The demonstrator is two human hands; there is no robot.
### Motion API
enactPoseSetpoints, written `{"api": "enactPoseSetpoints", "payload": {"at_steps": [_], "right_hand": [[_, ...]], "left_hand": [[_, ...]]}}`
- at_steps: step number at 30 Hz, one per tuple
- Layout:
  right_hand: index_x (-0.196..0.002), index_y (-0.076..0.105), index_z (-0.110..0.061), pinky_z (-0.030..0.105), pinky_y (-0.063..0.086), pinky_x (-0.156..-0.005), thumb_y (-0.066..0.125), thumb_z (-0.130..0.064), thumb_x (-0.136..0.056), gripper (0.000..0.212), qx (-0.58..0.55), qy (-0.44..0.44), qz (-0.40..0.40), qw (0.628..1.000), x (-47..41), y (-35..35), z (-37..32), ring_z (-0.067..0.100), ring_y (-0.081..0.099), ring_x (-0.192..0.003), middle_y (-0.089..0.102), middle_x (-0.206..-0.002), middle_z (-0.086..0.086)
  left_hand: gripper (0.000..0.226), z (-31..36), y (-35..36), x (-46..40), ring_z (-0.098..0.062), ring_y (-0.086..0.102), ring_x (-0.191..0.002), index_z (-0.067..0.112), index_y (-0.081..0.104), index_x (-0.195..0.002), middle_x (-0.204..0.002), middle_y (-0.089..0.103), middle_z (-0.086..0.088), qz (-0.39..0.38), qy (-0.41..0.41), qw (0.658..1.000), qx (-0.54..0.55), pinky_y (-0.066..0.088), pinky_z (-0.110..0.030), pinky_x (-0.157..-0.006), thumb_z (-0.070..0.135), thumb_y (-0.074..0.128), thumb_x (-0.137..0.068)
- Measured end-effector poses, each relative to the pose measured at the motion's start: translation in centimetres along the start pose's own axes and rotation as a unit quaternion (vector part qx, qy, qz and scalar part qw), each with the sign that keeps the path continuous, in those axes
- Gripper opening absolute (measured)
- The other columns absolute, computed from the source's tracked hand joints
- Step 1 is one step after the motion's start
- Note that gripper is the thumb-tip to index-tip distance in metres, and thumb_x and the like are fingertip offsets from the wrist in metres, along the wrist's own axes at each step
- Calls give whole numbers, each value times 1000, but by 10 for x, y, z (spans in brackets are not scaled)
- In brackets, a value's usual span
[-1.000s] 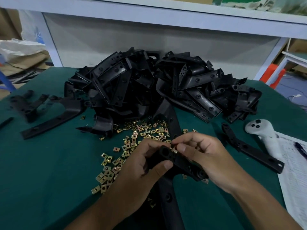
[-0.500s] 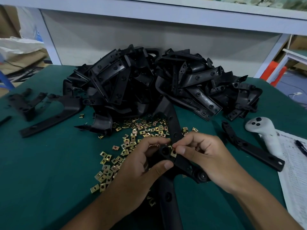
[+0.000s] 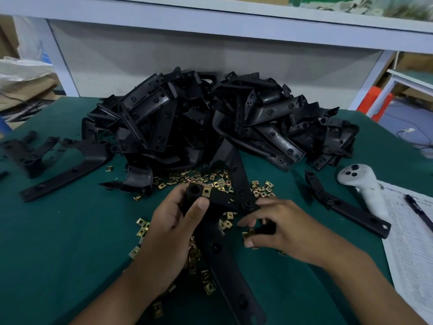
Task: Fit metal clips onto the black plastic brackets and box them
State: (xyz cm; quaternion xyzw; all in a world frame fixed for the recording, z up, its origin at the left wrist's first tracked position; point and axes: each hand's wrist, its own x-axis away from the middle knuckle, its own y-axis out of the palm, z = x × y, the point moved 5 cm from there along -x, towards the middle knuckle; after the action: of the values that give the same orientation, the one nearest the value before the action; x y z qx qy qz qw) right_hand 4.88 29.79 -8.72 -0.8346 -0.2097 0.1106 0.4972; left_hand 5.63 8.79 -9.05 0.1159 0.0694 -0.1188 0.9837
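A: Bracket (image 3: 215, 200) position?
B: Held above loose clips (image 3: 199, 179), near bracket pile (image 3: 210, 127); left hand (image 3: 173, 224) fingers grasp it, one clip (image 3: 206, 191) fitted.
A: Right hand (image 3: 278, 228)?
B: Fingers pinch a clip (image 3: 248, 233) off the tabletop (image 3: 58, 242)

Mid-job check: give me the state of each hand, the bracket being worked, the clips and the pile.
left hand: grips held bracket
held bracket: raised, one brass clip fitted at its top
right hand: down on the table, picking at loose clips
bracket pile: heaped behind, unboxed
pen: lying on paper
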Motion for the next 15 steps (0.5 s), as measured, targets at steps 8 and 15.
{"api": "enactPoseSetpoints", "payload": {"at_steps": [8,15], "right_hand": [[-90,56,-44,17,42,-68,74,-16,-89,33,-25,6,89,996,0,-3,-1,6,57,-81,59,-85,-19],[-94,69,-24,18,47,-60,74,-16,-90,10,-440,39,119,889,-3,-9,-8,10,59,-66,72,-89,5]], "left_hand": [[35,-12,10,7,-23,69,-102,35,68,-116,-106,72,-2,-63,-34,996,-43,59,-35,-84,56,63,-88],[38,-17,11,9,-29,72,-104,37,61,-124,-113,73,-6,-88,-50,994,-28,58,-45,-89,53,65,-90]]}}
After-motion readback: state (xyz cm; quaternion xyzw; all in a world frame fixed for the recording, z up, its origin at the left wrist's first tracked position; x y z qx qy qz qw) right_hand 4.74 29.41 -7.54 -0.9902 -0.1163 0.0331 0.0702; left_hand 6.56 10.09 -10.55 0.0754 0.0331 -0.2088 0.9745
